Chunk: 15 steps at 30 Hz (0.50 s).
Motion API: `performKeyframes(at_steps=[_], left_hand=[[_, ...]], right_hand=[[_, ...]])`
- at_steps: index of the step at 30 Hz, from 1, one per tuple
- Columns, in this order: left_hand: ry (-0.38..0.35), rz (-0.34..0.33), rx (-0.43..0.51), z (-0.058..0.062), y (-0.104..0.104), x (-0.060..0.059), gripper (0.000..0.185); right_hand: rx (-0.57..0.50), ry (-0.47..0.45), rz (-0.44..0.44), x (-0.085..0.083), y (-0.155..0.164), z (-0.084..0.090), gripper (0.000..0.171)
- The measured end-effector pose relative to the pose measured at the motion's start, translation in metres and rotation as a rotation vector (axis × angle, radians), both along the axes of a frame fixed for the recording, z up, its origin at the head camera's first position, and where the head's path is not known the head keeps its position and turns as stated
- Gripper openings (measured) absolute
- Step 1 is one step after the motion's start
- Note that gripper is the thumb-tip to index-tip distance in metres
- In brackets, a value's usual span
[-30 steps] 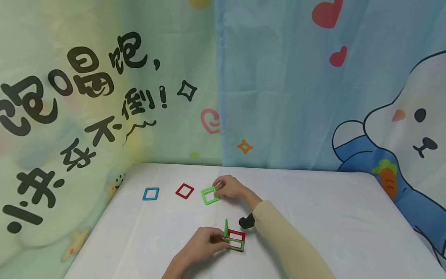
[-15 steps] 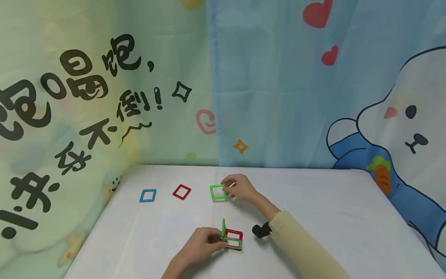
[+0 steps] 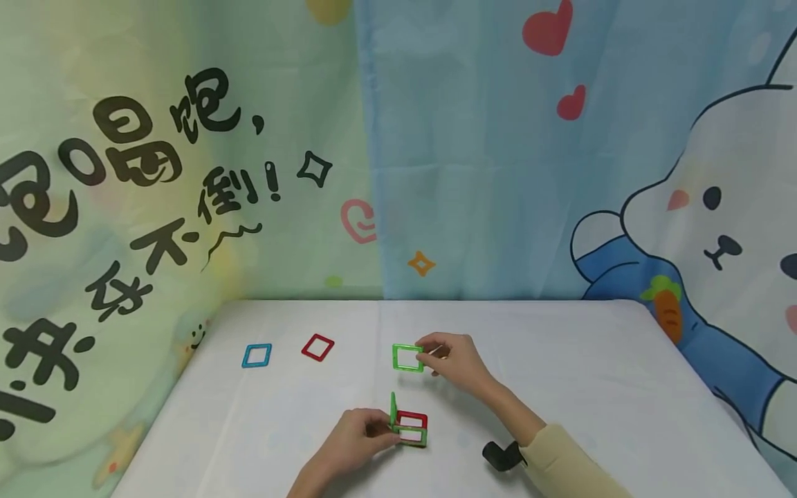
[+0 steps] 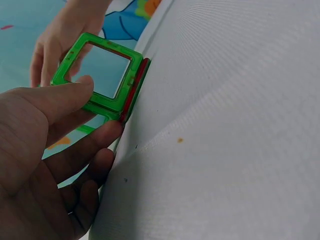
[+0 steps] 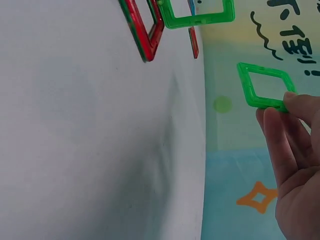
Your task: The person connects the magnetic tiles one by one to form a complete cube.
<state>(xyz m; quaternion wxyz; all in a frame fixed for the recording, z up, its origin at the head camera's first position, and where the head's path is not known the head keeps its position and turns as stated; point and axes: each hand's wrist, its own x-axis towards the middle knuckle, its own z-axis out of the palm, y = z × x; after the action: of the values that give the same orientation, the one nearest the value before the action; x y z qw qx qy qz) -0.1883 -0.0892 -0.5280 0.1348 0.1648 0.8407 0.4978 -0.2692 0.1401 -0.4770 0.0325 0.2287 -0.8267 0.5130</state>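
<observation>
Near the front of the table, my left hand (image 3: 355, 444) holds a small build of square magnetic tiles, thumb and fingers pinching its left side. One green tile (image 3: 394, 408) of this build stands upright; a red tile (image 3: 426, 420) and another green tile lie low beside it. The left wrist view shows the thumb pressing on a green frame (image 4: 134, 75). Farther back, my right hand (image 3: 459, 361) pinches a loose green square tile (image 3: 395, 358) by its right edge. That tile is raised off the table, apart from the build, as the right wrist view also shows.
Two loose tiles lie at the back left of the white table (image 3: 573, 373): a red one (image 3: 305, 349) turned cornerwise and a blue one (image 3: 245, 355). A black wrist camera (image 3: 501, 456) sits by the right sleeve (image 3: 569, 463). Printed curtains hang behind.
My right hand has lifted the green tile from the table beside the red one and carried it rightward and nearer. My left hand keeps its hold on the build. The head view has shifted slightly.
</observation>
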Motion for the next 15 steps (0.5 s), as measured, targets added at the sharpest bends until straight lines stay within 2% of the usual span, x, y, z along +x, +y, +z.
performKeyframes(at_steps=[5, 12, 15], left_hand=[[-0.011, 0.006, 0.001, -0.003, -0.001, 0.001, 0.01], [0.004, 0.002, 0.023, -0.002, -0.002, 0.001, 0.011], [0.024, 0.007, 0.036, -0.002, 0.0, 0.002, 0.012]], right_hand=[[0.001, 0.054, -0.014, 0.019, 0.008, -0.002, 0.017], [0.004, 0.053, -0.093, 0.038, 0.011, -0.006, 0.015], [-0.002, 0.058, -0.099, 0.043, 0.011, -0.008, 0.014]])
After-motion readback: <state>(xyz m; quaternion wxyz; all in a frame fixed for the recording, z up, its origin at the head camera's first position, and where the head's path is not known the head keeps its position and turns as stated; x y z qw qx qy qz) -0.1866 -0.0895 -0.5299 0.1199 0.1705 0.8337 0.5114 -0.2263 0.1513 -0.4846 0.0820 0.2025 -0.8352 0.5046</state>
